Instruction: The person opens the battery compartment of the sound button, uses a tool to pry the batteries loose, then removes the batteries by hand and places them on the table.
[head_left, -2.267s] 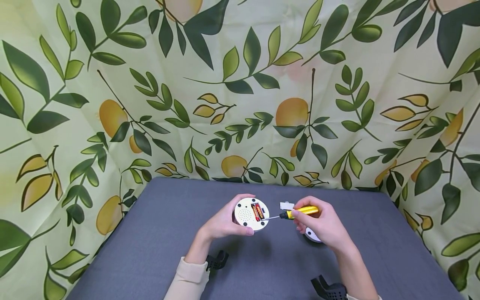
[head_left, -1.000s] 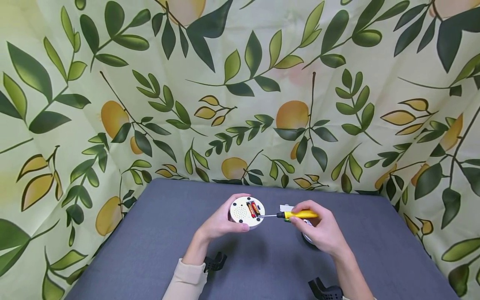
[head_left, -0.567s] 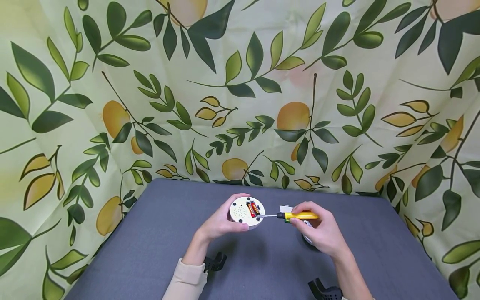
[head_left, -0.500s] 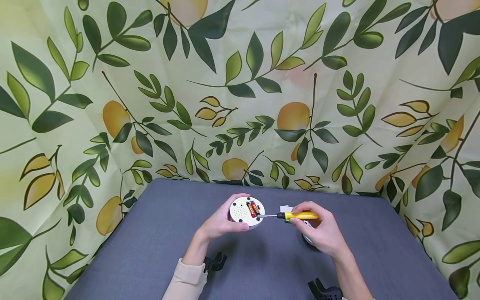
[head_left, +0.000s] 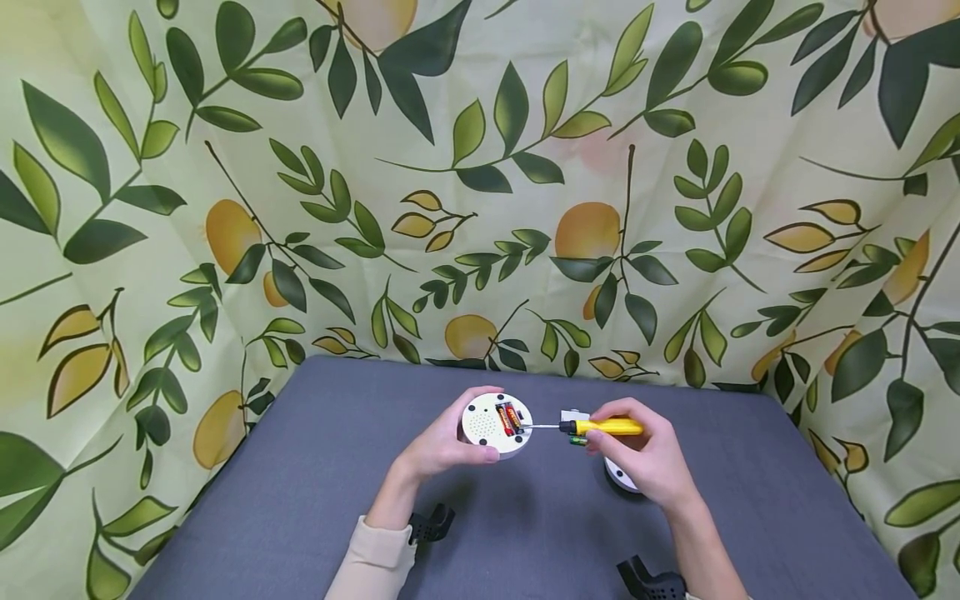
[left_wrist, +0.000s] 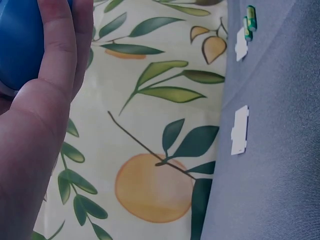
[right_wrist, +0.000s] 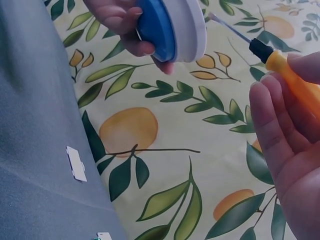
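My left hand (head_left: 450, 442) holds a round white device (head_left: 483, 427) by its rim, underside facing me. Its blue domed side (right_wrist: 156, 30) shows in the right wrist view. Red batteries (head_left: 510, 419) lie in its uncovered compartment, beside a patch of small holes. Between thumb and fingers, my right hand (head_left: 645, 454) pinches a yellow-handled screwdriver (head_left: 611, 427). The screwdriver's tip is at the compartment's right edge in the head view; whether it touches I cannot tell. A second round white device (head_left: 621, 477) rests on the table, partly hidden behind my right hand.
Two white battery covers lie on the grey table (head_left: 337, 467): one cover (left_wrist: 240, 130) apart, the other cover (left_wrist: 241, 44) beside green batteries (left_wrist: 251, 18). A leaf-and-fruit patterned cloth (head_left: 480, 208) hangs behind the table. Black wrist mounts sit on both forearms.
Over the last half second the screwdriver has shifted slightly right and up. The held device has moved a little right. Both hands keep their holds.
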